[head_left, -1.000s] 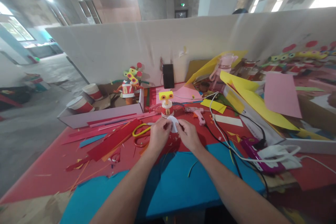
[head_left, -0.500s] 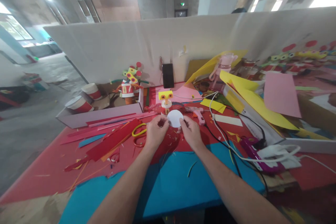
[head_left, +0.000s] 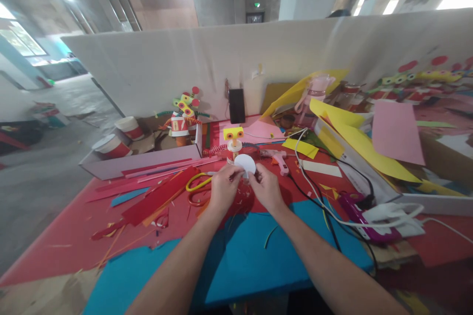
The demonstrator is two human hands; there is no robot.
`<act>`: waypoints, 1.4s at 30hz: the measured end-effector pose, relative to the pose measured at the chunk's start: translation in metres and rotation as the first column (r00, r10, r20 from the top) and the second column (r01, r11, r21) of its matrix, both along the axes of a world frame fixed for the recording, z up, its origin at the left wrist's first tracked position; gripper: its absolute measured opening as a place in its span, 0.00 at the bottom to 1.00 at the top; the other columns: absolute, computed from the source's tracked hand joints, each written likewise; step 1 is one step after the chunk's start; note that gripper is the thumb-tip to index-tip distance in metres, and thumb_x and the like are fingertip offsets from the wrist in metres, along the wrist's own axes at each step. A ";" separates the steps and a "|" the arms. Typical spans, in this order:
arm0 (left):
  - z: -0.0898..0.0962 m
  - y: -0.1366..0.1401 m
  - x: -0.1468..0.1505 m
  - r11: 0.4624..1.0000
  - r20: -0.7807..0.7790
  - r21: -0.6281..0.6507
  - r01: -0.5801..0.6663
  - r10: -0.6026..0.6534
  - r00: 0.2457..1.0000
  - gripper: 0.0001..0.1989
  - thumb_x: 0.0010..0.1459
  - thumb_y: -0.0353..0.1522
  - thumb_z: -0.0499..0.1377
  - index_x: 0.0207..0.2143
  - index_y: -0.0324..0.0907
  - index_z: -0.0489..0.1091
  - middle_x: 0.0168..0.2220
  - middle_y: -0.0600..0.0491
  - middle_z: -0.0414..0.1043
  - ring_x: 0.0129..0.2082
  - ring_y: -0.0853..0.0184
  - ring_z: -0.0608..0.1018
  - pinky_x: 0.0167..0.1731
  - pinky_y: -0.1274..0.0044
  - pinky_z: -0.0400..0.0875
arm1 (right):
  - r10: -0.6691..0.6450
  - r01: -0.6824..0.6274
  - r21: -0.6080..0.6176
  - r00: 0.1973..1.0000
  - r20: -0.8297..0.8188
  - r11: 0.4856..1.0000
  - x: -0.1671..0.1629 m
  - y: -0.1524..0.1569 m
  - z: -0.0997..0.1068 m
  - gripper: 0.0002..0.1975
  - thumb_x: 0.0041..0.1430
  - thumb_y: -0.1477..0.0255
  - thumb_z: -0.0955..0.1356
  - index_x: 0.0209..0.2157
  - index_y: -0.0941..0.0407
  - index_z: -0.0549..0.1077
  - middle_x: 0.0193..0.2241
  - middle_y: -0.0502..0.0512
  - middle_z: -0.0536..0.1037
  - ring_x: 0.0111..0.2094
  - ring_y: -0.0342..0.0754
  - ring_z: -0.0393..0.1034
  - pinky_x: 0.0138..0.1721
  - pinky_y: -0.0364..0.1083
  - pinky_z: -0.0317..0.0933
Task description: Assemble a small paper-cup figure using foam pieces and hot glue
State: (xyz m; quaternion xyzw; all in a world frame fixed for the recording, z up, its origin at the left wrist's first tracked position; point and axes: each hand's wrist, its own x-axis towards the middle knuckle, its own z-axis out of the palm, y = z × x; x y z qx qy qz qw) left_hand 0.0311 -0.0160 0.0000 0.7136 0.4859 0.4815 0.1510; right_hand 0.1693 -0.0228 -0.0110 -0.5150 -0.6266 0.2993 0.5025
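A white paper disc (head_left: 244,163) is held up between my hands, above the red part of the table. My left hand (head_left: 225,184) pinches its lower left edge between thumb and fingers. On the lower right edge, my right hand (head_left: 265,184) grips it the same way. Just behind the disc stands a small paper-cup figure (head_left: 234,145) with a yellow head, round eyes and coiled paper arms. Yellow-handled scissors (head_left: 197,183) lie left of my left hand, their blades partly hidden. A pink glue gun (head_left: 280,160) rests beyond my right hand.
At the left, a box (head_left: 148,164) holds paper cups and finished figures. Yellow and pink sheets fill a white box (head_left: 417,202) on the right. Cables run to a purple power strip (head_left: 364,219). A phone (head_left: 236,106) leans against the white partition (head_left: 177,59). Paper strips and scraps litter the table.
My hands have come closer together and turned the disc, which now tilts and sits slightly further left. Both grips have shifted to its lower edge.
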 end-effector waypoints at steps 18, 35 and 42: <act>-0.001 -0.003 0.007 0.998 -0.108 -0.001 -0.070 0.070 0.992 0.07 0.50 0.25 0.55 0.22 0.42 0.69 0.24 0.55 0.71 0.26 0.71 0.71 0.28 0.80 0.63 | -0.036 0.008 0.122 0.972 0.231 0.992 -0.005 -0.003 -0.001 0.07 0.56 0.74 0.60 0.24 0.54 0.61 0.19 0.47 0.65 0.19 0.43 0.57 0.22 0.42 0.47; 0.000 0.012 -0.011 0.957 0.242 -0.244 -0.159 0.219 0.945 0.08 0.52 0.36 0.58 0.25 0.40 0.70 0.20 0.57 0.71 0.21 0.71 0.72 0.24 0.80 0.65 | 0.047 -0.187 -0.198 0.829 -0.557 0.962 -0.006 0.007 -0.003 0.13 0.50 0.63 0.66 0.35 0.56 0.68 0.25 0.52 0.77 0.23 0.49 0.73 0.27 0.48 0.70; -0.006 0.015 -0.012 0.971 0.355 -0.238 -0.007 0.094 0.930 0.10 0.51 0.28 0.54 0.35 0.40 0.72 0.29 0.54 0.75 0.26 0.70 0.75 0.29 0.79 0.70 | 0.075 -0.281 -0.173 0.693 -0.717 0.944 -0.004 0.007 0.001 0.17 0.45 0.62 0.71 0.35 0.58 0.70 0.24 0.50 0.77 0.23 0.47 0.73 0.28 0.48 0.70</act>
